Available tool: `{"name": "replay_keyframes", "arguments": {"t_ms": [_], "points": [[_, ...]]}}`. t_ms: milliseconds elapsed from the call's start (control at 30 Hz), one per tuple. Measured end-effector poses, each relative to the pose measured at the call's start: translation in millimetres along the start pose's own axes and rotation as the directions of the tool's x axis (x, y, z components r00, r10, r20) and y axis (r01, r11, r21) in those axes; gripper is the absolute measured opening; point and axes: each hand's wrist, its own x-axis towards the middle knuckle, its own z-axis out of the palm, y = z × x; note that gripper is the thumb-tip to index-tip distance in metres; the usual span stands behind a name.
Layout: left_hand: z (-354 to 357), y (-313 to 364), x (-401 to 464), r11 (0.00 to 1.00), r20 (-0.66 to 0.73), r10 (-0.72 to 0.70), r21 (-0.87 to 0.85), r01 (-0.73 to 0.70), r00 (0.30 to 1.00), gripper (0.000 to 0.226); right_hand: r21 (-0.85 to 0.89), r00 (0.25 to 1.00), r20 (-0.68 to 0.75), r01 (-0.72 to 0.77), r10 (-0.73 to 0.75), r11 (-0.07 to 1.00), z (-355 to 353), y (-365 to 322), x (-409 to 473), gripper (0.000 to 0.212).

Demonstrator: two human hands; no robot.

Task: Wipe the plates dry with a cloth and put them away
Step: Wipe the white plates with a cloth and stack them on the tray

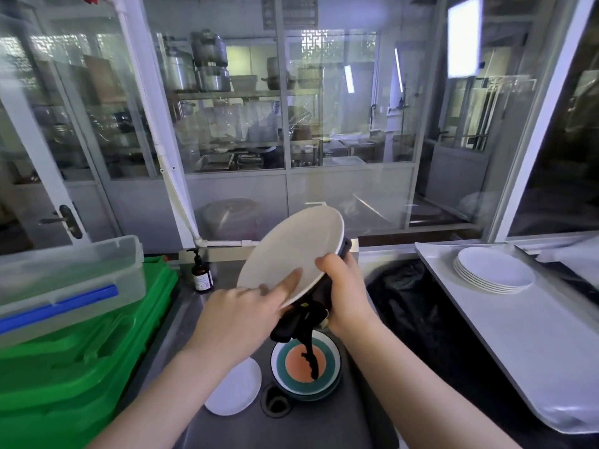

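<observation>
I hold a white plate (291, 251) tilted up over the sink. My left hand (246, 306) grips its lower rim, thumb lying on the face. My right hand (343, 286) holds a black cloth (304, 319) against the plate's back, thumb curled over the rim; the cloth's tail hangs down. Below, in the steel sink (356, 409), lie a small white plate (235, 388) and a bowl with orange and teal rings (304, 367). A stack of white plates (494, 270) sits on the white counter (518, 335) at right.
Green crates (81, 351) with a clear lidded box (64, 277) on top stand at left. A brown pump bottle (201, 273) is behind the sink. A black bag (411, 306) fills the gap beside the counter. Glass partitions stand behind.
</observation>
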Motion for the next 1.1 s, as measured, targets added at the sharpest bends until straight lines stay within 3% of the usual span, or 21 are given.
{"name": "replay_keyframes", "arguments": {"t_ms": [67,133,200,233,267,300,333,367,400,433,567,700,833,900,1000,1100], "points": [[3.4,2.6,-0.1,0.998,0.033,-0.028,-0.061,0.03,0.999,0.043,0.077,0.998,-0.04,-0.048,0.051,0.996,-13.8,2.6,-2.5,0.05],[9.6,1.1,-3.0,0.968,0.082,-0.148,-0.194,0.161,0.986,0.058,0.145,0.989,-0.085,-0.108,0.121,0.984,-27.3,3.5,-4.9,0.061],[22.8,-0.2,-8.2,0.797,0.266,-0.294,-0.461,0.389,0.918,0.069,0.209,0.975,-0.124,-0.154,0.182,0.966,-43.5,1.8,-6.5,0.066],[30.0,0.4,-11.3,0.656,0.348,-0.371,-0.558,0.508,0.861,0.071,0.239,0.971,-0.126,-0.17,0.204,0.956,-52.2,-0.1,-6.9,0.062],[36.4,2.5,-14.2,0.445,0.445,-0.465,-0.63,0.636,0.765,0.072,0.265,0.968,-0.12,-0.185,0.222,0.947,-60.8,-2.8,-7.0,0.055],[40.8,7.0,-14.8,0.123,0.59,-0.508,-0.672,0.731,0.628,0.072,0.277,0.966,-0.112,-0.195,0.233,0.941,-68.9,-6.0,-7.8,0.05],[44.8,13.0,-13.8,-0.242,0.741,-0.436,-0.643,0.726,0.511,0.066,0.276,0.967,-0.106,-0.196,0.232,0.941,-75.9,-8.6,-8.6,0.047],[50.2,18.9,-14.6,-0.527,0.841,-0.285,-0.538,0.658,0.46,0.063,0.265,0.97,-0.098,-0.192,0.224,0.945,-82.8,-10.2,-9.2,0.047],[55.0,25.5,-15.1,-0.68,0.879,-0.167,-0.43,0.593,0.446,0.062,0.244,0.972,-0.091,-0.187,0.214,0.952,-89.7,-9.9,-9.7,0.047],[58.9,31.8,-15.4,-0.745,0.889,-0.113,-0.372,0.554,0.444,0.06,0.22,0.974,-0.087,-0.186,0.209,0.958,-96.6,-8.6,-10.3,0.048],[72.6,61.4,-12.9,-0.809,0.882,-0.147,-0.367,0.458,0.447,0.03,0.148,0.974,-0.089,-0.193,0.208,0.97,-129.0,-0.4,-12.1,0.043],[82.9,86.0,-21.5,-0.796,0.878,-0.176,-0.393,0.46,0.445,0.035,0.041,0.978,-0.13,-0.162,0.166,0.986,-164.9,7.3,-13.7,0.036],[89.1,102.7,-32.8,-0.783,0.892,-0.171,-0.381,0.492,0.419,0.041,-0.016,0.965,-0.151,-0.221,0.217,0.975,-188.1,17.9,-13.0,0.034],[92.2,109.9,-36.0,-0.767,0.89,-0.214,-0.409,0.494,0.403,0.042,-0.092,0.943,-0.271,-0.224,0.192,0.97,-192.9,26.3,-9.5,0.03],[97.2,120.5,-41.0,-0.72,0.88,-0.285,-0.458,0.522,0.379,0.05,-0.338,0.898,-0.44,-0.199,0.033,0.92,-193.2,36.7,-7.5,0.044],[98.4,128.0,-36.9,-0.597,0.841,-0.381,-0.541,0.593,0.384,0.053,-0.524,0.97,-0.204,0.004,-0.13,0.852,-185.8,42.2,-13.0,0.059]]}}
